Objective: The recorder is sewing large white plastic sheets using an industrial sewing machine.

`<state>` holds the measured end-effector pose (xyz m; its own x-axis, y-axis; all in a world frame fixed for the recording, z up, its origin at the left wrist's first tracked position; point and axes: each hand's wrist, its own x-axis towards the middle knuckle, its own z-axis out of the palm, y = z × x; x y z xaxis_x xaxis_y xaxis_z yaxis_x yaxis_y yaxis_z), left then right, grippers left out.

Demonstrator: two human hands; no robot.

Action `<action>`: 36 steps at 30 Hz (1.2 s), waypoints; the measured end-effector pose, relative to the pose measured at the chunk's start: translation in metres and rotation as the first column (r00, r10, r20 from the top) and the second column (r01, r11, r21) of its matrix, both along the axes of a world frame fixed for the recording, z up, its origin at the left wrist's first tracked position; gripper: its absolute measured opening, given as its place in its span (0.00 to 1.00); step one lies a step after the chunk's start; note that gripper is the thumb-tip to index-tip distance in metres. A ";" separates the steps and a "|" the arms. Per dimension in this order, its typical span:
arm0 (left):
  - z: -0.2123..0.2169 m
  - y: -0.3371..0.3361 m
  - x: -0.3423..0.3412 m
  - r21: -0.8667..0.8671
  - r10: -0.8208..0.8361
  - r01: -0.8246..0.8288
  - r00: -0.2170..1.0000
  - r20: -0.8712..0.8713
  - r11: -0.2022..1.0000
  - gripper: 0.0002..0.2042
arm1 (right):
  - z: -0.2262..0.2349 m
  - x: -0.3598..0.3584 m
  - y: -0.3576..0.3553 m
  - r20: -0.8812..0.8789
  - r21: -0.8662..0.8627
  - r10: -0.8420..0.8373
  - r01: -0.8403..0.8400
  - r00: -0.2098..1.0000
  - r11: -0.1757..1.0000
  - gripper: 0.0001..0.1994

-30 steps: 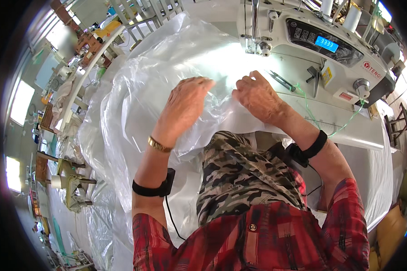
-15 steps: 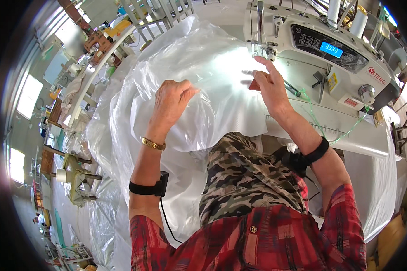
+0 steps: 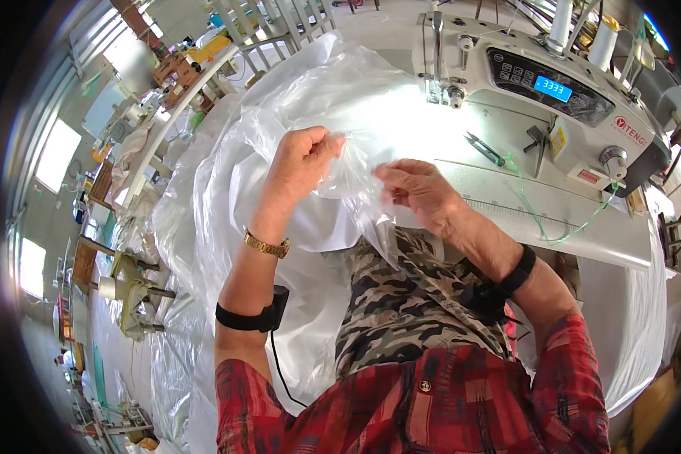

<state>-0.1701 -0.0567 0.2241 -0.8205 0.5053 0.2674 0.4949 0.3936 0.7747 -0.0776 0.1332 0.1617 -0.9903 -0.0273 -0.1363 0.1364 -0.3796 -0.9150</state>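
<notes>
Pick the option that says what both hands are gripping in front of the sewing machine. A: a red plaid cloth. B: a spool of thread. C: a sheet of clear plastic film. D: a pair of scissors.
C: the left hand and right hand both pinch the clear plastic film bunched between them.

2 hands (image 3: 299, 163) (image 3: 416, 193), 1 clear plastic sheet (image 3: 227, 189), 1 sewing machine (image 3: 552, 106) — 2 thread cones (image 3: 561, 23) (image 3: 605, 41).

A thin, clear, glossy plastic sheet (image 3: 280, 129), crinkled and shining, is seen beside a sewing machine (image 3: 552, 91) of smooth white enamelled metal. A polished gold-coloured metal wristband (image 3: 265, 244) and matt black cloth armbands (image 3: 250, 316) are shown.
</notes>
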 end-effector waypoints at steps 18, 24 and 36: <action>-0.008 -0.090 -0.022 -0.714 -0.277 -0.412 0.720 -0.636 0.566 0.23 | -0.004 0.020 0.016 0.001 0.071 -0.226 0.225 0.974 0.972 0.21; -0.013 -0.109 -0.061 -0.543 -0.235 -0.283 0.679 -0.696 0.791 0.07 | 0.008 0.042 -0.005 -0.158 -0.164 -0.014 -0.013 0.987 0.986 0.27; 0.062 -0.150 0.012 -0.111 0.040 -0.150 0.749 -0.662 0.982 0.04 | -0.002 0.028 0.008 -0.146 -0.155 -0.167 0.144 0.975 0.977 0.10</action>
<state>-0.1581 -0.2068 0.2861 -0.5178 0.5128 0.6848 0.8114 0.5480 0.2032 -0.0495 0.1411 0.1599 -0.9925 0.1211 0.0158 -0.0762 -0.5131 -0.8550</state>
